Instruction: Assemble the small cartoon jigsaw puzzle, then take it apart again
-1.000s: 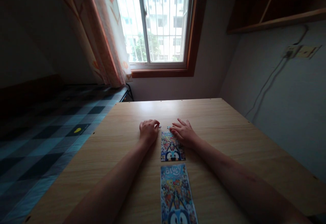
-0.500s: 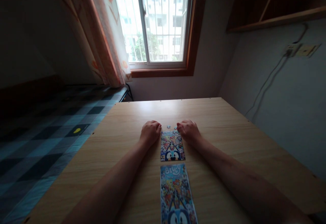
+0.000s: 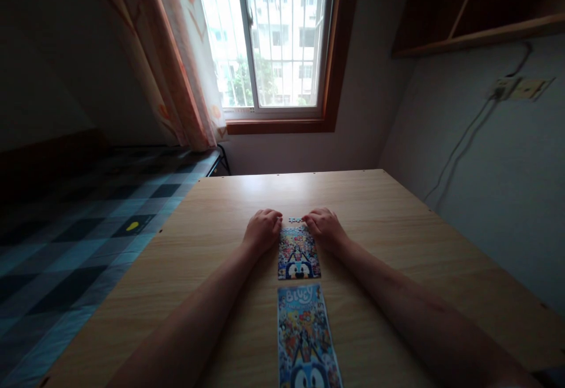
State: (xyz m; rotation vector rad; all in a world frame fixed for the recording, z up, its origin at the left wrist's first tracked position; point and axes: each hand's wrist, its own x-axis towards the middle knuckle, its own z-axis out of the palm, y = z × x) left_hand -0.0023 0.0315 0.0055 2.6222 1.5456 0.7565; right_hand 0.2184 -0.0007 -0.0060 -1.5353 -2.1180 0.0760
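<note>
A partly assembled jigsaw puzzle [image 3: 299, 258] with a blue cartoon dog at its lower edge lies flat on the table. Just beyond its far edge, a short row of small puzzle pieces [image 3: 295, 220] sits apart from it. My right hand [image 3: 327, 229] is closed, its fingertips at the right end of that row, on a puzzle piece they mostly cover. At the puzzle's far left corner rests my left hand [image 3: 263, 229], fingers curled together; whatever they hold, if anything, is hidden. Nearer to me lies a printed picture sheet [image 3: 305, 329] marked "Bluey", showing the same dog.
The wooden table [image 3: 384, 282] reaches toward a window [image 3: 282, 40] with an orange curtain [image 3: 172, 64]. On the left stands a bed with a checked cover [image 3: 97, 223]. A socket with a cable [image 3: 503, 89] and a shelf [image 3: 477, 35] are on the right wall.
My right hand has shifted slightly left with a puzzle piece, and the two loose pieces that lay apart now form one row. My left hand has moved slightly right.
</note>
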